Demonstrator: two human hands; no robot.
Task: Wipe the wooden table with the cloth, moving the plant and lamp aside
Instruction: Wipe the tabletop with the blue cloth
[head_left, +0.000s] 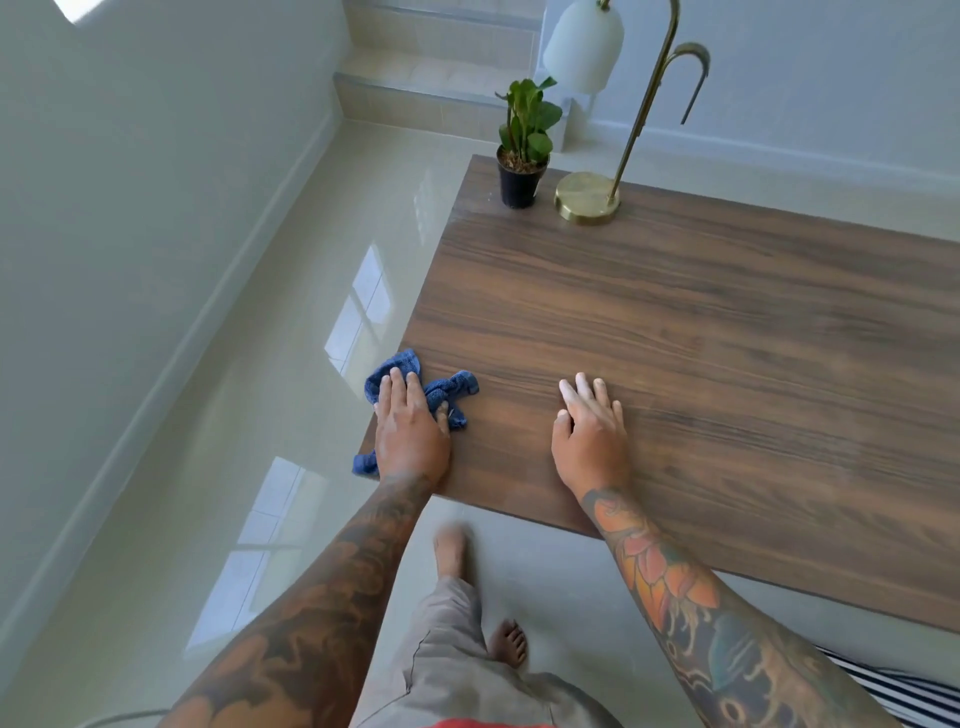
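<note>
A crumpled blue cloth (451, 387) lies at the near left corner of the wooden table (727, 364), partly hanging over the edge. My left hand (410, 426) presses flat on top of it. Further right, my right hand (589, 431) rests palm down on the bare wood, fingers spread and holding nothing. At the far left corner stand a small green plant in a black pot (522, 150) and, just right of it, a brass lamp (589, 197) with a round base, a curved stem and a white shade.
Glossy tiled floor (234, 415) lies left of the table and under my bare feet. A white wall runs along the left, and steps rise behind the plant. A striped fabric (904, 696) shows at the bottom right.
</note>
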